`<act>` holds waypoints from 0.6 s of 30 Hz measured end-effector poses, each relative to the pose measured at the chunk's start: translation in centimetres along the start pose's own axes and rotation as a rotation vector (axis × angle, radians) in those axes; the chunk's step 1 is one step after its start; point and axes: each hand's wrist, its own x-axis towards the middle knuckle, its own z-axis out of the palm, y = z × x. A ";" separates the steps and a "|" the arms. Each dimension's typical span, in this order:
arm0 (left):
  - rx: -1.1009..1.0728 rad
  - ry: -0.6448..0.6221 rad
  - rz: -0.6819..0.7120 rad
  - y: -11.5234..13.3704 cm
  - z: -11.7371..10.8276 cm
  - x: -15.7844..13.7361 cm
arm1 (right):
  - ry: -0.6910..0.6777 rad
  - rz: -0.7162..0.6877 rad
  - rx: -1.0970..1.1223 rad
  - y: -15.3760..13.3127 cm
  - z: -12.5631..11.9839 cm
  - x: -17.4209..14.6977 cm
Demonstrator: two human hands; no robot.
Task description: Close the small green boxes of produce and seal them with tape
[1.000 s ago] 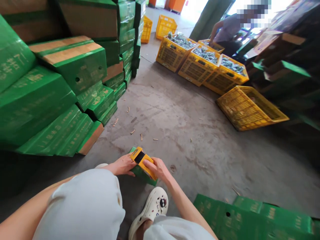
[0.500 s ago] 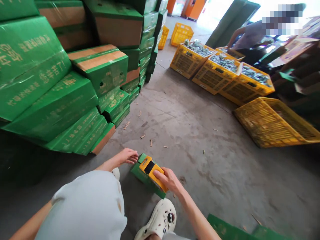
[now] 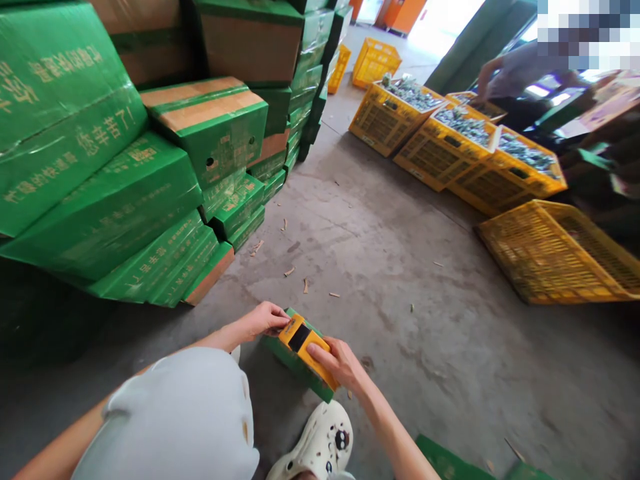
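Observation:
My right hand [image 3: 336, 360] is wrapped round a yellow handheld device with a dark panel [image 3: 303, 337], its thumb lying on top. The device is over a small green carton [image 3: 300, 365] low down between my feet; whether it rests on the carton is hard to tell. At the far end of the device, my left hand [image 3: 267, 320] has its fingers pinched together by the device's edge and the carton's corner. What those fingertips hold, if anything, is too small to make out.
Stacked green cartons [image 3: 100, 200] rise on the left. At right, yellow crates [image 3: 425, 157] hold greyish-green produce, beside a tilted yellow crate [image 3: 530, 250]. A person [image 3: 515, 73] bends behind them. Cardboard scraps [image 3: 306, 285] litter the floor; green cardboard [image 3: 445, 460] lies lower right.
My left hand has moved right to the device's far end, and its fingers have closed into a pinch. My right hand keeps its grip. The view has shifted slightly.

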 end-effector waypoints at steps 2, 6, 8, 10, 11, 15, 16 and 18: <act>0.027 0.043 0.050 -0.3 0.2 0.5 | 0.015 0.006 -0.019 -0.1 0.0 0.3; 0.080 0.114 0.136 -0.2 -0.7 1.1 | 0.004 0.016 -0.033 0.0 -0.4 0.6; 0.100 0.173 0.175 0.1 -2.4 0.9 | 0.004 0.036 -0.059 0.6 -1.0 0.3; 0.113 0.247 0.213 0.4 -4.5 0.3 | 0.028 0.073 -0.114 1.6 -1.6 -0.2; 0.118 0.277 0.229 0.5 -5.5 -0.1 | 0.039 0.083 -0.145 2.2 -1.9 -0.5; 0.133 0.304 0.250 -0.2 -8.1 -1.4 | 0.047 0.049 -0.234 3.5 -2.2 -1.2; 0.135 0.304 0.253 -0.5 -8.3 -1.5 | 0.046 0.045 -0.253 3.4 -2.1 -1.3; 0.139 0.303 0.255 -1.1 -8.5 -1.3 | 0.034 0.052 -0.291 3.1 -1.8 -1.2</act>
